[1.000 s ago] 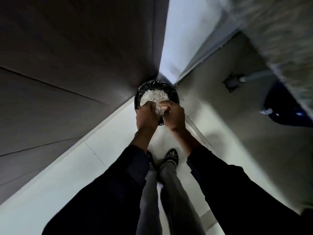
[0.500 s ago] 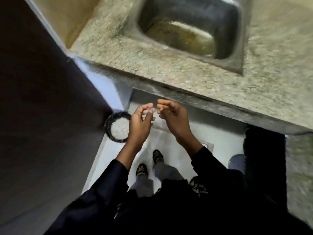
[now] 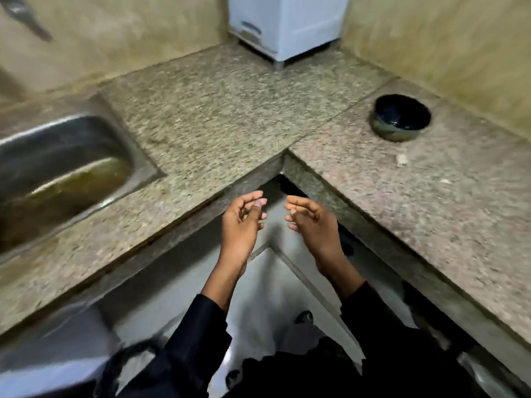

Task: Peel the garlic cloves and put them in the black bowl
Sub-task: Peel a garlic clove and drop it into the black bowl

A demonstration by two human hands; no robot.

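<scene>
Both hands hang in the air in front of the inner corner of an L-shaped granite counter [image 3: 230, 110], palms turned toward each other and apart. Left hand [image 3: 242, 222] has its fingers loosely curled with the thumb raised, and it holds nothing that can be made out; right hand [image 3: 311, 222] is likewise relaxed, fingers gently bent and empty. Dark sleeves [image 3: 195, 340] cover both forearms to the wrists. On the right wing of the counter, well away from the hands and near the wall, stands the black bowl [image 3: 400, 117], upright, its glossy inside dark; whether anything lies in it cannot be told. A small pale scrap [image 3: 401, 160] lies on the stone just in front of the bowl; it is too blurred to say if it is a garlic clove or a bit of peel. To the left a steel sink [image 3: 57, 173] is set into the counter, and at the far corner sits a white appliance [image 3: 287, 21].
</scene>
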